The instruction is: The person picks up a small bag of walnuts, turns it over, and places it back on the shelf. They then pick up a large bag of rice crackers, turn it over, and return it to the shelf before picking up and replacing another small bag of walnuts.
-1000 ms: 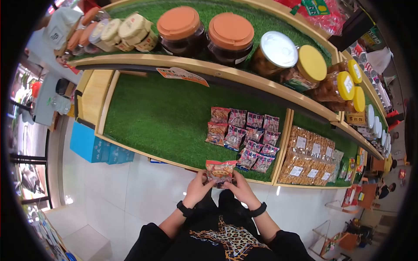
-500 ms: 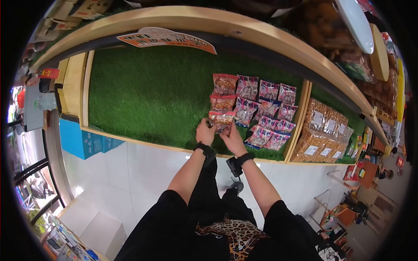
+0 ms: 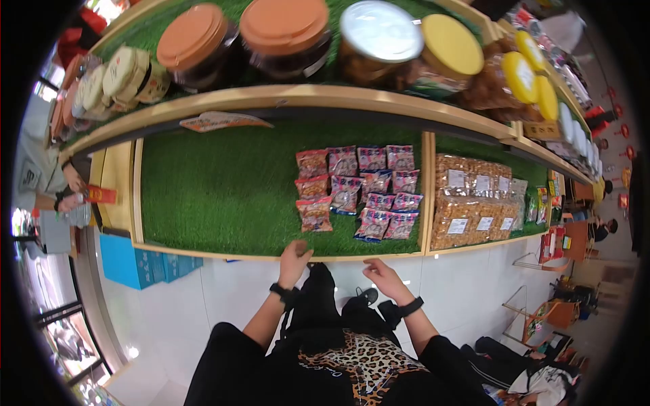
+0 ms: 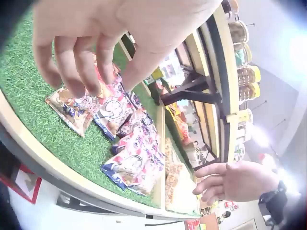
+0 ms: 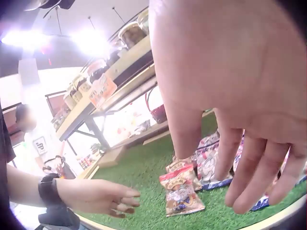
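Observation:
Both hands hold nothing. My left hand (image 3: 294, 264) hovers at the shelf's front edge, just below the nearest red-and-tan snack packet (image 3: 315, 215), its fingers loosely bent. Out past that edge, over the floor, is my right hand (image 3: 383, 275), fingers relaxed. Three red-topped packets stand in a column on the green turf mat (image 3: 217, 189). To their right, several pink-and-white snack packets (image 3: 346, 193) sit in rows. The right wrist view shows the front red-topped packet (image 5: 182, 191) lying flat on the turf, with the left hand (image 5: 98, 195) apart from it.
A wooden divider (image 3: 427, 193) separates the packets from clear bags of brown snacks (image 3: 457, 220). Above runs an upper shelf with lidded jars (image 3: 284, 34) and a hanging sign (image 3: 223, 122). Blue boxes (image 3: 132, 260) stand below left. Another person's hands (image 3: 71, 189) are at far left.
The red-topped packet, held in both hands a second ago, was set at the front of its column. Both hands have let go and drawn back toward the body, apart from each other.

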The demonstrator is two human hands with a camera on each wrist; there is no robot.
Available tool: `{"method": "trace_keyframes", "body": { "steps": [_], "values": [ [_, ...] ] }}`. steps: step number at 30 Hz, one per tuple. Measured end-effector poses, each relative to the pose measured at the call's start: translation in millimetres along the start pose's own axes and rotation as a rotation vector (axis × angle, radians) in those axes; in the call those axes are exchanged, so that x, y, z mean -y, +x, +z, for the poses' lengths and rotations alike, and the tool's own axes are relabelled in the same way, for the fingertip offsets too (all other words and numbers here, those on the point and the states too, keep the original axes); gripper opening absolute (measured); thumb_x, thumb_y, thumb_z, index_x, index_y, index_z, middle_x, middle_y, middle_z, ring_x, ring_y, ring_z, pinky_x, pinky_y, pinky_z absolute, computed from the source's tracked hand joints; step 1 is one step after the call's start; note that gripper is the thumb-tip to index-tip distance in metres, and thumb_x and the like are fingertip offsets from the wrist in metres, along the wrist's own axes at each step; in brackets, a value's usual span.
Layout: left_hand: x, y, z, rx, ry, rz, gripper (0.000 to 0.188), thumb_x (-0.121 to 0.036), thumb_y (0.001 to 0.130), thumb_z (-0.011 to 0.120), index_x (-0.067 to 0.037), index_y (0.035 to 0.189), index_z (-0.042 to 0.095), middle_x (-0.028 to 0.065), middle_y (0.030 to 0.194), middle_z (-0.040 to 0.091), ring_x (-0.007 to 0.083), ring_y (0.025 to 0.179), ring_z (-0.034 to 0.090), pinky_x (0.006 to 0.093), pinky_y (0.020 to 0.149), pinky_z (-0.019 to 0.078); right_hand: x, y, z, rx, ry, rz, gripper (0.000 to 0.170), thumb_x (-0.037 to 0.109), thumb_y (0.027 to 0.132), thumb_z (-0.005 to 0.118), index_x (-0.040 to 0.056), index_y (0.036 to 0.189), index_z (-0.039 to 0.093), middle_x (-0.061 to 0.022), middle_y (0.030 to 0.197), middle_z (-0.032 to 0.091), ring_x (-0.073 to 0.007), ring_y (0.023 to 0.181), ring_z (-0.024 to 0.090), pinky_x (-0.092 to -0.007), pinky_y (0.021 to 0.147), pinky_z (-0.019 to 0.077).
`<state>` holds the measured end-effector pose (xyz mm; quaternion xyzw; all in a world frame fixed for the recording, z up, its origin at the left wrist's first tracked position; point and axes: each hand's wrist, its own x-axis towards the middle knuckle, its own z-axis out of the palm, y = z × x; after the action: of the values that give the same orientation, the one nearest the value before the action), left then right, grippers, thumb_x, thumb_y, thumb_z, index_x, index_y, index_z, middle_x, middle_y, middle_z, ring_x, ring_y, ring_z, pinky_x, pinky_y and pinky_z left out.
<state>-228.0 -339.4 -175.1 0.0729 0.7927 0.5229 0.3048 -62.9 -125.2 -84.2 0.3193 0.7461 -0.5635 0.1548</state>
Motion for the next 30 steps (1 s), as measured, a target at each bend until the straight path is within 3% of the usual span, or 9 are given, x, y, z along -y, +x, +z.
{"method": "trace_keyframes", "body": {
  "steps": [1, 3, 5, 8, 11, 14, 18, 22, 30],
  "values": [
    [-4, -10, -4, 0.085, -0.114, -0.033, 0.032, -0.016, 0.082, 0.069, 0.002, 0.106, 0.058, 0.0130, 0.097, 0.065, 0.0211, 0.089, 0.064, 0.0323, 0.079, 0.0506, 1, -15, -9, -0.007, -0.003, 0.011, 0.039, 0.026, 0.090, 0.060, 0.0038, 0.121, 0.053, -0.0117, 0.099, 0.064, -0.0195, 0.086, 0.062, -0.0308, 0.078, 0.0489],
    [-8, -23, -11, 0.164, -0.083, 0.011, 0.030, -0.014, 0.084, 0.067, 0.003, 0.107, 0.058, 0.0118, 0.096, 0.065, 0.0179, 0.089, 0.064, 0.0298, 0.080, 0.0504, -2, -40, -22, -0.046, 0.005, 0.011, 0.037, 0.025, 0.090, 0.060, 0.0040, 0.120, 0.054, -0.0117, 0.098, 0.064, -0.0198, 0.086, 0.062, -0.0308, 0.078, 0.0490],
    [-16, -27, -18, 0.243, -0.010, 0.026, 0.027, -0.014, 0.085, 0.065, 0.002, 0.106, 0.059, 0.0092, 0.094, 0.064, 0.0147, 0.088, 0.061, 0.0274, 0.080, 0.0487, -11, -63, -32, -0.108, -0.024, -0.039, 0.038, 0.027, 0.089, 0.060, 0.0025, 0.117, 0.055, -0.0124, 0.095, 0.064, -0.0221, 0.079, 0.063, -0.0324, 0.070, 0.0501],
    [-56, -27, -15, 0.286, 0.034, 0.049, 0.025, -0.013, 0.085, 0.064, 0.001, 0.105, 0.060, 0.0085, 0.093, 0.064, 0.0138, 0.088, 0.060, 0.0266, 0.080, 0.0485, -23, -94, -43, -0.174, 0.025, -0.048, 0.037, 0.027, 0.089, 0.060, 0.0026, 0.117, 0.056, -0.0120, 0.095, 0.064, -0.0216, 0.081, 0.062, -0.0320, 0.070, 0.0500],
    [-94, -27, 4, 0.192, 0.054, 0.109, 0.021, -0.011, 0.086, 0.063, 0.002, 0.103, 0.060, 0.0069, 0.091, 0.063, 0.0127, 0.086, 0.060, 0.0252, 0.078, 0.0475, -27, -122, -52, -0.220, 0.133, -0.050, 0.035, 0.025, 0.090, 0.059, 0.0026, 0.116, 0.056, -0.0112, 0.096, 0.064, -0.0201, 0.085, 0.061, -0.0305, 0.075, 0.0492],
    [-124, -34, 41, 0.095, -0.081, 0.288, 0.014, -0.007, 0.087, 0.060, 0.001, 0.099, 0.061, 0.0045, 0.087, 0.064, 0.0090, 0.079, 0.058, 0.0231, 0.072, 0.0461, -37, -148, -61, -0.278, 0.252, -0.113, 0.033, 0.023, 0.091, 0.059, 0.0032, 0.117, 0.057, -0.0104, 0.097, 0.063, -0.0183, 0.089, 0.060, -0.0296, 0.081, 0.0481],
    [-146, -61, 105, 0.077, -0.158, 0.368, 0.011, -0.008, 0.089, 0.058, 0.000, 0.096, 0.062, 0.0027, 0.083, 0.062, 0.0082, 0.077, 0.055, 0.0225, 0.069, 0.0430, -56, -191, -85, -0.407, 0.299, -0.161, 0.032, 0.023, 0.091, 0.059, 0.0030, 0.116, 0.057, -0.0107, 0.097, 0.063, -0.0187, 0.089, 0.061, -0.0301, 0.081, 0.0483],
    [-168, -110, 175, 0.221, -0.243, 0.368, 0.009, -0.008, 0.089, 0.058, 0.000, 0.094, 0.061, 0.0021, 0.082, 0.061, 0.0082, 0.076, 0.055, 0.0229, 0.069, 0.0435, -90, -247, -109, -0.580, 0.312, -0.173, 0.031, 0.022, 0.090, 0.058, 0.0036, 0.115, 0.057, -0.0114, 0.097, 0.064, -0.0210, 0.091, 0.062, -0.0309, 0.081, 0.0484],
    [-186, -190, 281, 0.351, -0.026, 0.514, 0.010, -0.005, 0.088, 0.058, 0.002, 0.094, 0.061, 0.0061, 0.085, 0.065, 0.0120, 0.080, 0.060, 0.0254, 0.075, 0.0472, -186, -344, -142, -0.809, 0.363, -0.099, 0.029, 0.021, 0.090, 0.059, 0.0048, 0.114, 0.058, -0.0118, 0.098, 0.065, -0.0218, 0.093, 0.063, -0.0311, 0.081, 0.0485]
  ]
}}
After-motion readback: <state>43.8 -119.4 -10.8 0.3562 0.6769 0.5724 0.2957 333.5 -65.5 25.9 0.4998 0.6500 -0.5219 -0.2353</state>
